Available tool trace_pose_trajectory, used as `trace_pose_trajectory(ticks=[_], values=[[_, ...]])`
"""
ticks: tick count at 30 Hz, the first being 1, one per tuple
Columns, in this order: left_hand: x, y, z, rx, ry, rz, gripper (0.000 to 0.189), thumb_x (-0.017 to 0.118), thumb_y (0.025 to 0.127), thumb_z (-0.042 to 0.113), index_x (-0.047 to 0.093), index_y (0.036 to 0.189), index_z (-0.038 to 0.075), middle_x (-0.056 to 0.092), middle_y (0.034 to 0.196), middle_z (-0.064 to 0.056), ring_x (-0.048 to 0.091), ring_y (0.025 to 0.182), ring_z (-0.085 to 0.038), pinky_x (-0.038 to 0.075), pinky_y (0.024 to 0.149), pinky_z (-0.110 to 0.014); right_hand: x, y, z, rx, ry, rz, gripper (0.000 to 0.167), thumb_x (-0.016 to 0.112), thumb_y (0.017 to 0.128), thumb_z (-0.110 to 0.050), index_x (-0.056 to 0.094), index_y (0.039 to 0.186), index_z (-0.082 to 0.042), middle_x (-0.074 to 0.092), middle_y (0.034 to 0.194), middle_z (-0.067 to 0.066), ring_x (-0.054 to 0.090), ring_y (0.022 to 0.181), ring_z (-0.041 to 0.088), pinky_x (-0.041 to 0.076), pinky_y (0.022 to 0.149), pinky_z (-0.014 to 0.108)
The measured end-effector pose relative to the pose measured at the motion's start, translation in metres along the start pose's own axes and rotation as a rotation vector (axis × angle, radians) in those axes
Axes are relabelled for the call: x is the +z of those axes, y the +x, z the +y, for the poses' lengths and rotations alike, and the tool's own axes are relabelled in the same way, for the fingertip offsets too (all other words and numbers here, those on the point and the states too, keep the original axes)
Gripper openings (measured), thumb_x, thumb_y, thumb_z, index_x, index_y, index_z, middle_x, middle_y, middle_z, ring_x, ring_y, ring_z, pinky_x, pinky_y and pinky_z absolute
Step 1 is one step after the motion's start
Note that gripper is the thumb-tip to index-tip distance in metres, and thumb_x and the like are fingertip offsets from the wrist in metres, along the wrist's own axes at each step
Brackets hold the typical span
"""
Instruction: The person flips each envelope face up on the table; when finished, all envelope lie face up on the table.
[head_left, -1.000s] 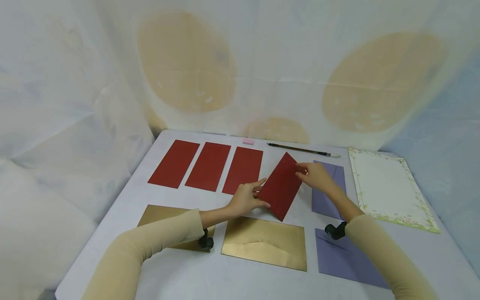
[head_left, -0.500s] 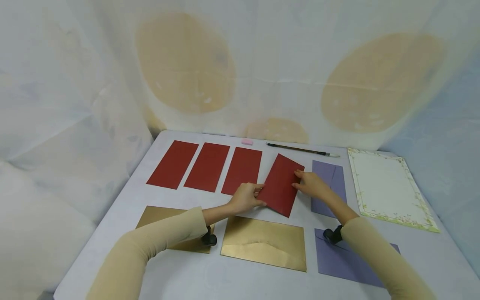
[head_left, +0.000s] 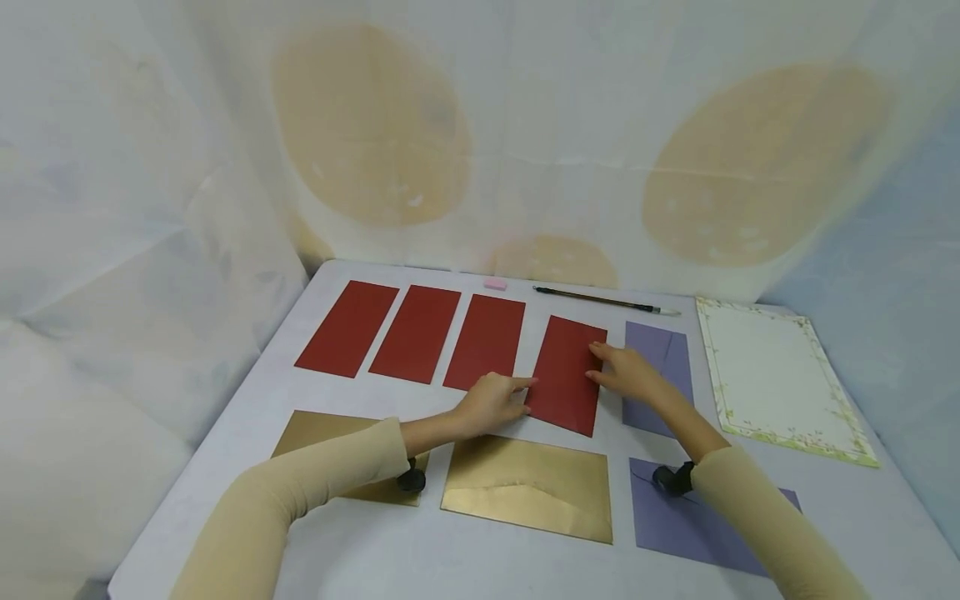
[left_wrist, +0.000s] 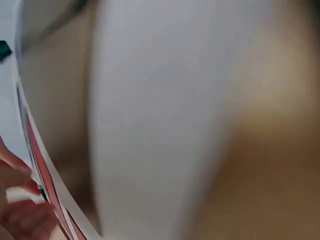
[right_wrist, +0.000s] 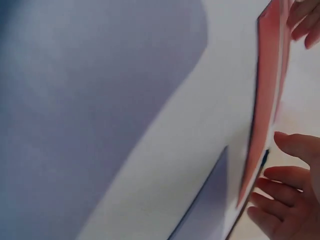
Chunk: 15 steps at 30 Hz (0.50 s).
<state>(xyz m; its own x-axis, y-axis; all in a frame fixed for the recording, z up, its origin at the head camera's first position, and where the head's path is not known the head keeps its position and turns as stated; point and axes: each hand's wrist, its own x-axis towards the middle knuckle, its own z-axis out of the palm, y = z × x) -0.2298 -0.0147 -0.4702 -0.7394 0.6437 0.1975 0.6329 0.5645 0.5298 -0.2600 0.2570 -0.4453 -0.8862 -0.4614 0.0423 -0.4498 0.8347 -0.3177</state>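
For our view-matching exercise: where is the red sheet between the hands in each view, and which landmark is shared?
Head: the red sheet is right of and below centre.
Left wrist: most likely the thin slanting strip near the left edge.
Right wrist: a narrow strip right of centre.
Shared landmark: the left hand, beside it.

Head camera: behind the white cloth-covered table point(head_left: 525, 567), facing forward and down, far enough back to include both beige-sleeved forearms point(head_left: 341, 467).
Left wrist camera: very near, turned sideways, mostly blurred surfaces.
Right wrist camera: close over a broad flat purple envelope point(right_wrist: 90, 100), also turned.
Head and right wrist share: left hand point(head_left: 491, 404), right hand point(head_left: 630, 371), rectangular red paper point(head_left: 564, 375).
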Motion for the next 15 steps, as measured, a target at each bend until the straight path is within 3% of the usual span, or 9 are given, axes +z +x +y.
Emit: trace_pose_trajectory(ticks=[3,5,7,10,15], values=[[-0.002,-0.005,-0.002,0.11,0.061,-0.065,0.047,0.068,0.092,0.018,0.056,0.135,0.004,0.07,0.109,-0.01,0.06,0.073,-0.006,0.039,0.059,-0.011,-0.002,-0.012,-0.009,-0.016,-0.016,-0.011,0.055,0.067,0.09,-0.017,0.049,0.13,0.017,0.05,0.132,0.033,0.051,0.118,0.046,0.045,0.094,0.054],[-0.003,-0.008,-0.003,0.155,0.094,-0.103,0.047,0.064,0.094,0.022,0.054,0.137,0.005,0.063,0.125,-0.007,0.063,0.105,-0.011,0.047,0.079,-0.014,-0.001,-0.019,-0.013,-0.022,-0.021,-0.02,0.056,0.067,0.09,-0.018,0.048,0.13,0.017,0.049,0.133,0.033,0.051,0.118,0.046,0.045,0.093,0.054],[-0.004,-0.011,-0.003,0.171,0.109,-0.13,0.048,0.063,0.095,0.024,0.052,0.139,0.005,0.056,0.136,-0.006,0.049,0.128,-0.02,0.046,0.095,-0.025,0.0,-0.025,-0.018,-0.019,-0.018,-0.025,0.057,0.067,0.091,-0.019,0.048,0.131,0.017,0.048,0.134,0.033,0.05,0.119,0.047,0.045,0.094,0.054],[-0.004,-0.015,-0.002,0.176,0.127,-0.179,0.05,0.061,0.096,0.027,0.05,0.14,0.005,0.053,0.139,-0.005,0.046,0.131,-0.024,0.041,0.103,-0.033,0.002,-0.032,-0.022,-0.008,-0.012,-0.032,0.058,0.067,0.091,-0.02,0.048,0.131,0.017,0.048,0.134,0.032,0.049,0.121,0.046,0.045,0.094,0.053],[0.0,-0.018,-0.002,0.193,0.16,-0.225,0.051,0.06,0.097,0.029,0.049,0.14,0.005,0.052,0.14,-0.006,0.046,0.13,-0.017,0.036,0.106,-0.03,0.004,-0.036,-0.026,-0.02,-0.027,-0.045,0.055,0.067,0.091,-0.02,0.051,0.127,0.017,0.052,0.129,0.032,0.053,0.118,0.044,0.047,0.092,0.051]])
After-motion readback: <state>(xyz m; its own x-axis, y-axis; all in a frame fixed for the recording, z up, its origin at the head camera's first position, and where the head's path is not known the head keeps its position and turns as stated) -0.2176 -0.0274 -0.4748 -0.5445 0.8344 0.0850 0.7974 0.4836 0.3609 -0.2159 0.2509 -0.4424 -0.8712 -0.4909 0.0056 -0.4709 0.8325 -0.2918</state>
